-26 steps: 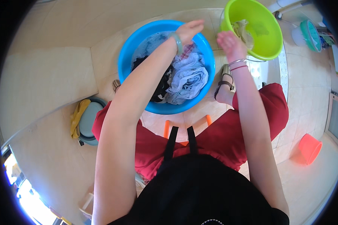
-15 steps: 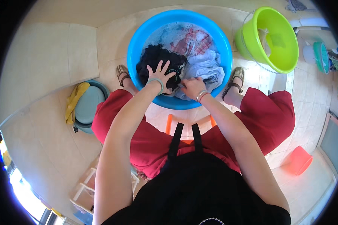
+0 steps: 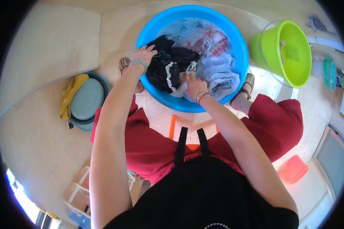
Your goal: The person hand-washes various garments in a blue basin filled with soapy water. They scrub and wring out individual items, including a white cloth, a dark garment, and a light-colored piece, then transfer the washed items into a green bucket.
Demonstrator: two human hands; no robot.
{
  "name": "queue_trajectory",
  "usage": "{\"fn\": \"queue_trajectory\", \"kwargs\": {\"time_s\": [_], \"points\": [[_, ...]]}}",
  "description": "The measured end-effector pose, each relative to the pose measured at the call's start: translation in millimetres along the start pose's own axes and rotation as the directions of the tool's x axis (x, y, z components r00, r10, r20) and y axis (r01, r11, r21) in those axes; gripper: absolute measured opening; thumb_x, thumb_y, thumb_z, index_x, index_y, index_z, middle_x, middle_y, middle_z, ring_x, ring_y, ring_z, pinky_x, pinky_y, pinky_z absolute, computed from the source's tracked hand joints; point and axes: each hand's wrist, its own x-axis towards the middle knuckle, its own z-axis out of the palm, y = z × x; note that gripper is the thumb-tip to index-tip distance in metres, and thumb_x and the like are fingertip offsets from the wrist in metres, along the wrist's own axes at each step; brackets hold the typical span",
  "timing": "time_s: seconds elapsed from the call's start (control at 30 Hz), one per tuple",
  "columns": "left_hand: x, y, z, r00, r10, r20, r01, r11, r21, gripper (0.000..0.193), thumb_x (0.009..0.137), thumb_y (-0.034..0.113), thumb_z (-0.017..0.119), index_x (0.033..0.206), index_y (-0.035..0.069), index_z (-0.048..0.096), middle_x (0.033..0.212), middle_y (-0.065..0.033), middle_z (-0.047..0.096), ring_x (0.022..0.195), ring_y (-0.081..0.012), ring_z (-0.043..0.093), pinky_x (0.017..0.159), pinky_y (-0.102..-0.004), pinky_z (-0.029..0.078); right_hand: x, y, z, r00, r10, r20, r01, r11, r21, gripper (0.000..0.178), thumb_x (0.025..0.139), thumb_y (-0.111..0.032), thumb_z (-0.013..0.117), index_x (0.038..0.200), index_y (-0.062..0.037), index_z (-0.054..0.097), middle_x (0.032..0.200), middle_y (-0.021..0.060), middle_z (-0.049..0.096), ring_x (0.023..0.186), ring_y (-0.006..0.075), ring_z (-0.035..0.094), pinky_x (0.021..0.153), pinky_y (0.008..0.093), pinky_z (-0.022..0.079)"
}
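A round blue tub (image 3: pixel 242 49) on the floor holds wet laundry in sudsy water. Bunched at its left lies a black garment (image 3: pixel 185 54) with white trim. By the tub's left rim my left hand (image 3: pixel 144 55) is closed on the black garment's edge, its fingertips partly hidden. My right hand (image 3: pixel 195 86), at the near middle, has bent fingers closed on a pale cloth (image 3: pixel 179 91) beside the black garment. To its right is a bunched light blue-grey garment (image 3: pixel 219 74). A red checked cloth (image 3: pixel 218 41) lies partly under water behind it.
A lime-green bucket (image 3: pixel 256 53) with a wire handle stands right of the tub. At left, a grey-green basin (image 3: pixel 87 100) has a yellow cloth (image 3: pixel 70 93) over its edge. A pink bucket (image 3: pixel 297 168) lies at lower right; a white rack (image 3: pixel 77 187) is lower left.
My left hand has moved from spread on the black garment to the tub's left edge, and the garment is spread wider, showing its white trim. My right hand stays near the middle. The view has shifted slightly.
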Motion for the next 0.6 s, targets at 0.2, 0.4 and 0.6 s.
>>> {"fn": "queue_trajectory", "kwargs": {"time_s": [0.2, 0.4, 0.6], "points": [[-24, 29, -10, 0.967, -0.029, 0.252, 0.029, 1.0, 0.003, 0.057, 0.074, 0.015, 0.062, 0.129, 0.015, 0.045, 0.153, -0.01, 0.016, 0.135, -0.0375, 0.029, 0.106, -0.0528, 0.03, 8, 19, 18, 0.997, 0.071, 0.023, -0.075, 0.943, 0.323, 0.032, 0.077, -0.021, 0.067, 0.105, -0.011, 0.058, 0.101, 0.0131, 0.063, 0.089, 0.0301, 0.064, 0.076, 0.0414, 0.05], [-47, 76, -34, 0.969, -0.002, -0.248, -0.054, 0.975, -0.216, 0.075, 0.071, 0.029, 0.07, 0.136, 0.012, 0.038, 0.152, -0.0129, 0.019, 0.139, -0.033, 0.021, 0.106, -0.0613, 0.018, -18, 33, -7, 0.987, 0.16, 0.024, -0.142, 0.785, 0.602, 0.023, 0.076, -0.018, 0.068, 0.094, -0.006, 0.064, 0.088, 0.0154, 0.066, 0.081, 0.0317, 0.063, 0.072, 0.0385, 0.049], [-48, 147, -6, 0.939, 0.27, -0.211, -0.29, 0.954, -0.07, 0.063, 0.069, 0.046, 0.071, 0.119, 0.012, 0.055, 0.136, -0.0122, 0.045, 0.134, -0.0269, 0.033, 0.11, -0.0564, 0.016, -41, 42, -33, 0.972, 0.236, 0.005, -0.148, 0.591, 0.793, 0.024, 0.073, -0.014, 0.072, 0.094, -0.0055, 0.064, 0.078, 0.0101, 0.064, 0.071, 0.021, 0.061, 0.067, 0.0332, 0.048]]}}
